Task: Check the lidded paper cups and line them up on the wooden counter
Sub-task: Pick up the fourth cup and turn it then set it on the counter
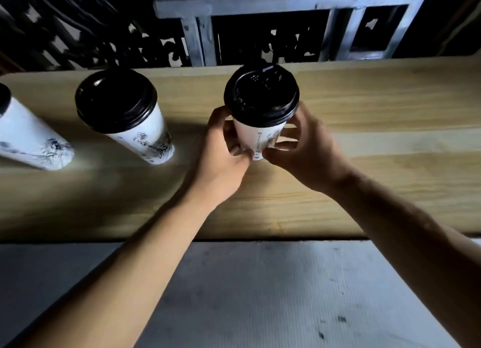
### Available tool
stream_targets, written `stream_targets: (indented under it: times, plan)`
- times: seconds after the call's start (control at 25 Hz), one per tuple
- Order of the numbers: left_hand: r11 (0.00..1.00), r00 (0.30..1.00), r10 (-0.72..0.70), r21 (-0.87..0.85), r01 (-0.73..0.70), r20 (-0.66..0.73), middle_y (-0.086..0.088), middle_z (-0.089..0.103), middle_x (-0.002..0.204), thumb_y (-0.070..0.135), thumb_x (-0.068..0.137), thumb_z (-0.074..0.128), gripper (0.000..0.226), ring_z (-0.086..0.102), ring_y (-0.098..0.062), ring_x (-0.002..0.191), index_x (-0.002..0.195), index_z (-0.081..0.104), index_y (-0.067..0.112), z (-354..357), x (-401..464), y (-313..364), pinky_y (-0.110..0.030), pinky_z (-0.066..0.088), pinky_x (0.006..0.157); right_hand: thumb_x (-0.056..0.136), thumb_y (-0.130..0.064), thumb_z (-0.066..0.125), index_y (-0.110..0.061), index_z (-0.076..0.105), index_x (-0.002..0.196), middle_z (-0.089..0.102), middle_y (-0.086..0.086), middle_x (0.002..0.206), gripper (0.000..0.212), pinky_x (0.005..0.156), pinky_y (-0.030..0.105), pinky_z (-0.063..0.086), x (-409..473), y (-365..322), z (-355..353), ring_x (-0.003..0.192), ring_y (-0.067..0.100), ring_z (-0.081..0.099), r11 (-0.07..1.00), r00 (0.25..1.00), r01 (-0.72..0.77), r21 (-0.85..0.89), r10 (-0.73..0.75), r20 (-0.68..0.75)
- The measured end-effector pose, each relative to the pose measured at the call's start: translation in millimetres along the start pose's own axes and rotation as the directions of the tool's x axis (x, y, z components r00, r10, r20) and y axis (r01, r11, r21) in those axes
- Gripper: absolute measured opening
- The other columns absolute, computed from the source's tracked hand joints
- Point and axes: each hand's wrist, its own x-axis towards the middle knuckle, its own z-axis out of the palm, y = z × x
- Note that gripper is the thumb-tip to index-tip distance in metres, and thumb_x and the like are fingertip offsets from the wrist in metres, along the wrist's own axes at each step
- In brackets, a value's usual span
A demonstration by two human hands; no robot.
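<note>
**Both hands cupping a lidded cup over the counter**

Two bare forearms are reaching forward from the bottom of the view, converging near the middle of the wooden counter. The left hand is curling around the left side of a white paper cup, its thumb lying across the lower front of the cup wall and its fingers wrapping behind, out of sight. The right hand is mirroring it on the right side, thumb pressing low on the cup front near the left thumb, fingers bending around the far side just under the black lid. Both hands are closing on this one cup, gripping it between them.

The cup is sitting between the palms with its lid facing up toward the camera. Its base is hidden by the thumbs, so whether it is resting on the wood or being held just above cannot be told.

To the left, well apart from the hands, a second cup with a black lid is standing on the counter. A third cup is showing partly at the left edge, farther along the same row.
</note>
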Motion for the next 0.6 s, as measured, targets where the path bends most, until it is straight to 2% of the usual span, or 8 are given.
stream_targets:
  times: [0.12, 0.2, 0.28, 0.36, 0.44, 0.52, 0.6]
  plan:
    - [1.000, 1.000, 0.006, 0.001, -0.005, -0.018, 0.012, 0.070, 0.104, -0.016, 0.083, 0.070, 0.062, 0.071, -0.003, 0.105, 0.124, 0.051, 0.026, 0.1, 3.5, -18.0, -0.031, 0.057, 0.101, 0.079, -0.009, 0.083, -0.010, 0.051, 0.137, 0.072, 0.003, 0.125, 0.067, 0.088, 0.039, 0.065, 0.3, 5.3, 5.6, 0.110, 0.017, 0.074, 0.999, 1.000, 0.012, -0.044, -0.013, -0.029]
    - [1.000, 0.999, 0.008, -0.007, -0.009, -0.045, 0.013, 0.072, 0.103, -0.007, 0.079, 0.072, 0.059, 0.071, -0.006, 0.107, 0.124, 0.054, 0.027, 1.1, 3.5, -25.4, -0.037, 0.057, 0.103, 0.080, -0.006, 0.080, -0.009, 0.053, 0.136, 0.074, 0.004, 0.123, 0.062, 0.092, 0.038, 0.063, 0.5, 7.4, 8.1, 0.110, 0.016, 0.073, 0.999, 0.999, 0.006, -0.044, -0.008, -0.041]
    - [1.000, 0.999, 0.005, -0.027, -0.006, -0.054, 0.012, 0.072, 0.108, -0.005, 0.075, 0.072, 0.059, 0.071, -0.008, 0.111, 0.122, 0.057, 0.027, 3.7, 2.8, -30.2, -0.041, 0.056, 0.106, 0.082, -0.003, 0.075, -0.008, 0.055, 0.136, 0.076, 0.005, 0.121, 0.058, 0.096, 0.037, 0.061, -0.5, 9.0, 10.5, 0.111, 0.014, 0.073, 0.998, 0.999, -0.014, -0.057, 0.011, -0.051]
    - [0.999, 0.999, -0.011, -0.044, 0.008, -0.053, 0.012, 0.070, 0.117, -0.008, 0.072, 0.069, 0.065, 0.068, -0.005, 0.118, 0.131, 0.056, 0.018, 7.0, 0.1, -30.6, -0.039, 0.052, 0.111, 0.083, -0.001, 0.070, -0.010, 0.053, 0.141, 0.075, 0.003, 0.126, 0.061, 0.100, 0.038, 0.058, -6.7, 8.0, 12.7, 0.116, 0.013, 0.071, 0.997, 0.998, -0.034, -0.075, 0.031, -0.046]
    - [0.998, 0.998, -0.029, -0.059, 0.026, -0.060, 0.004, 0.066, 0.128, -0.013, 0.074, 0.069, 0.079, 0.064, -0.007, 0.125, 0.146, 0.047, 0.011, 5.7, -5.8, -29.4, -0.034, 0.048, 0.114, 0.082, 0.003, 0.065, -0.011, 0.042, 0.152, 0.069, 0.005, 0.138, 0.075, 0.107, 0.041, 0.054, -17.1, 5.1, 13.8, 0.125, 0.018, 0.066, 0.994, 0.999, -0.043, -0.101, 0.040, -0.027]
    - [0.998, 0.995, -0.058, -0.023, 0.057, -0.080, -0.005, 0.060, 0.138, -0.016, 0.078, 0.068, 0.084, 0.060, -0.012, 0.127, 0.152, 0.040, 0.012, 1.7, -18.1, -25.8, -0.035, 0.047, 0.115, 0.082, 0.000, 0.066, -0.010, 0.031, 0.159, 0.058, 0.013, 0.151, 0.085, 0.114, 0.042, 0.048, -31.9, 2.2, 12.0, 0.136, 0.025, 0.058, 0.984, 0.996, -0.086, -0.157, 0.082, -0.033]
    - [0.996, 0.993, -0.077, 0.042, 0.081, -0.087, -0.008, 0.055, 0.143, -0.012, 0.082, 0.070, 0.081, 0.057, -0.015, 0.129, 0.152, 0.039, 0.015, -6.3, -33.3, -22.3, -0.040, 0.048, 0.115, 0.086, -0.009, 0.069, -0.008, 0.025, 0.162, 0.049, 0.016, 0.158, 0.087, 0.120, 0.034, 0.038, -47.2, -2.7, 11.6, 0.143, 0.028, 0.050, 0.966, 0.993, -0.118, -0.230, 0.115, -0.027]
